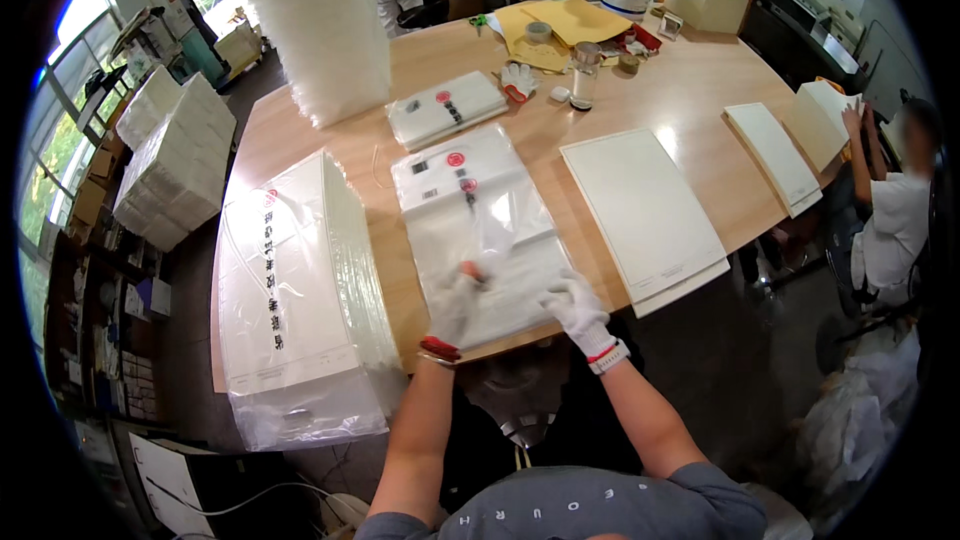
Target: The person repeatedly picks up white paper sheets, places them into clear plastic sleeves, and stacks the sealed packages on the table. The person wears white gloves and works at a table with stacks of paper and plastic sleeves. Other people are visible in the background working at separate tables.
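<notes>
Wood tbl [650, 90] w/ flat, clear, red-marked plastic bags [487, 230].

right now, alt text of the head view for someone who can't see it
A person's gloved left hand and right hand are at clear printed bags on a table, between a plastic-wrapped stack and a white stack.

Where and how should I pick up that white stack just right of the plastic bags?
Probably grip the near end of the white stack from your side, two-handed, near its corners: it lies flat and broad, and that end seems to jut past the table edge, leaving room underneath.
</notes>
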The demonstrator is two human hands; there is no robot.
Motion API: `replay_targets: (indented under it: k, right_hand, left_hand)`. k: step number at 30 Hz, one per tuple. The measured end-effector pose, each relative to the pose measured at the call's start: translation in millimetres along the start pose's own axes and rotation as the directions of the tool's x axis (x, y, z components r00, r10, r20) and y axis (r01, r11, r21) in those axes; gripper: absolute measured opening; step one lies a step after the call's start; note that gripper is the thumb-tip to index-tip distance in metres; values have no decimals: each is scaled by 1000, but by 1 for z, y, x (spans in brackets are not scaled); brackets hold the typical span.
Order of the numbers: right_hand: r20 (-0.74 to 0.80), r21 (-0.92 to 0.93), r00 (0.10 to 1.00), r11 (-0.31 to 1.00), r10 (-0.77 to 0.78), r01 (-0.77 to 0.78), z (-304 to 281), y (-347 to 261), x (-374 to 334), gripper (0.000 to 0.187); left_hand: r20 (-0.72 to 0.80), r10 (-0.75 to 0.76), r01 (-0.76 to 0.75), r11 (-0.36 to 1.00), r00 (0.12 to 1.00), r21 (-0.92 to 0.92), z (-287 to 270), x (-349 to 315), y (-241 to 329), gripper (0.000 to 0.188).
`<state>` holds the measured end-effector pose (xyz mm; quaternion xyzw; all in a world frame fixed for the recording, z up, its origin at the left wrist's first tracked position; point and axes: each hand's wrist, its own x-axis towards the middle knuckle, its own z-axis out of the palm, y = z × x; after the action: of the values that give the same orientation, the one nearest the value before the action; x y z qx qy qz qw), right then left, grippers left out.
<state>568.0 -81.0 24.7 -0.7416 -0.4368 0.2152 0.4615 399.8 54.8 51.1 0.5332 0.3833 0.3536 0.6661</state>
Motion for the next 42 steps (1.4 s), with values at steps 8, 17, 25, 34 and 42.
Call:
replay_targets:
  k: [8,17,25,34,42]
  right_hand:
    - [36,-380,994,918,-106,112,-12,28,11,40]
    - [33,6,890,890,-455,455,68,-32,28,21]
    - [398,-7,832,906,-386,423,44,-72,8,22]
    - [143,-722,974,655,-175,224,-137,60,-3,75]
    - [-164,-558,785,712,-598,426,-157,99,23,29]
  left_hand:
    - [72,-24,63,784,997,-617,-16,19,-27,21]
    - [239,0,-21,996,971,85,45,-7,83,36]
    - [286,353,-453,650,891,610,40,-22,85,53]
    - [276,719,-563,190,637,805,26,-69,81,55]
    - [386,644,-740,469,660,482,86,-136,80,24]
